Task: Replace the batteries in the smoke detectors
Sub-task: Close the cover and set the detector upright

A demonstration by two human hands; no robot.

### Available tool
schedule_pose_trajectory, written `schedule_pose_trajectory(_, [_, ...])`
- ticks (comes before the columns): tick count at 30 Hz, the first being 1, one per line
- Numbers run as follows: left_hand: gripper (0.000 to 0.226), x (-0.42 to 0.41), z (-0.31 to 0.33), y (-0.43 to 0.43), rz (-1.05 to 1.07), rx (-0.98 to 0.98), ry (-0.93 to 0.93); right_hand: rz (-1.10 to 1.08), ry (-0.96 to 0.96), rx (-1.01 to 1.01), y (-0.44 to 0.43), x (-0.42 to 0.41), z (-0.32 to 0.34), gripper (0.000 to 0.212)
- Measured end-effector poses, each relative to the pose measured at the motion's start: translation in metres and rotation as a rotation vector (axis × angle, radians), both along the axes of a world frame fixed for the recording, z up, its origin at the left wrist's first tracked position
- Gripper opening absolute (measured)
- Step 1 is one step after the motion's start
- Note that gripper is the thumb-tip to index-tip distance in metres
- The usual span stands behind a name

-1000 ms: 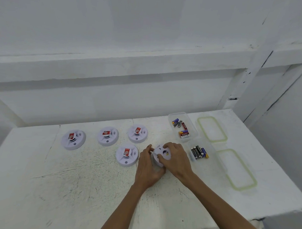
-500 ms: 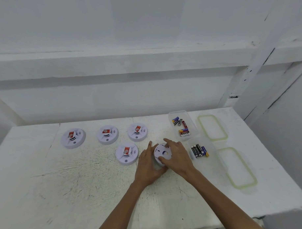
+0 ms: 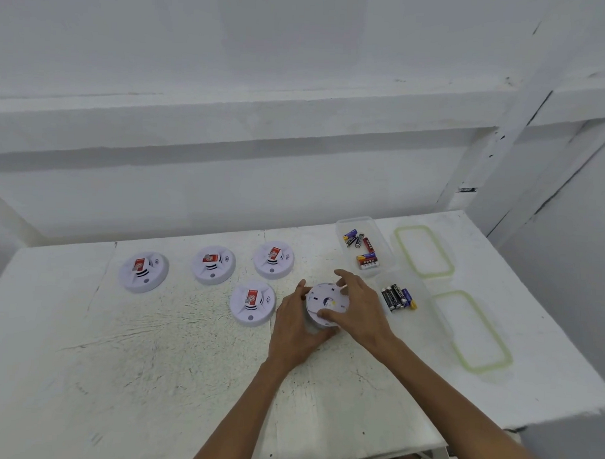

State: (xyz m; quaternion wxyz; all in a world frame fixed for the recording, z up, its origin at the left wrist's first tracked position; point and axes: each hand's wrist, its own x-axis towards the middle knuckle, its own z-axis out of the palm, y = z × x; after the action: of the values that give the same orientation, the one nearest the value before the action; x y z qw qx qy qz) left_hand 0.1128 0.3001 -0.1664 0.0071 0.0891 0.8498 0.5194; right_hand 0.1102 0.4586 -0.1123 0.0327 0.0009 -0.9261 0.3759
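Note:
A white smoke detector [image 3: 324, 304] lies back side up between both hands near the table's middle. My left hand [image 3: 296, 328] cups its left and near side. My right hand [image 3: 358, 308] spreads over its back plate, thumb on the near rim, fingers on the far rim. Several other detectors with red labels lie face up: the far-left detector [image 3: 142, 271], the second detector [image 3: 213, 264], the third detector [image 3: 273, 260] and the nearer detector [image 3: 252, 302]. A clear tub [image 3: 379, 239] holds mixed batteries [image 3: 362, 250]. A second clear tub [image 3: 425, 304] holds black batteries [image 3: 397, 297].
The white table [image 3: 152, 361] has a worn, scratched top. Two clear lids with green seals lie at the right, the far lid [image 3: 423, 251] and the near lid [image 3: 476, 330]. A white wall ledge runs behind the table. The table's right edge drops off past the lids.
The hands stay on the upturned detector. My right hand's fingers have shifted around the back plate, as in a twist, and more of the plate shows. The camera view has drifted slightly.

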Motion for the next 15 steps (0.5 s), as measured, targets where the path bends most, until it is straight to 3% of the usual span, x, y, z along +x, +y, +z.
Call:
schedule_pose_trajectory(5, [0.096,0.0,-0.003,0.0,0.025,-0.01,-0.026,-0.021,0.041,0.077,0.01,0.007,-0.012,0.079])
schedule_pose_trajectory(15, [0.083,-0.002,-0.001,-0.004,0.009,-0.023,0.046,-0.102,-0.013,-0.05,0.014,0.008,-0.014,0.063])
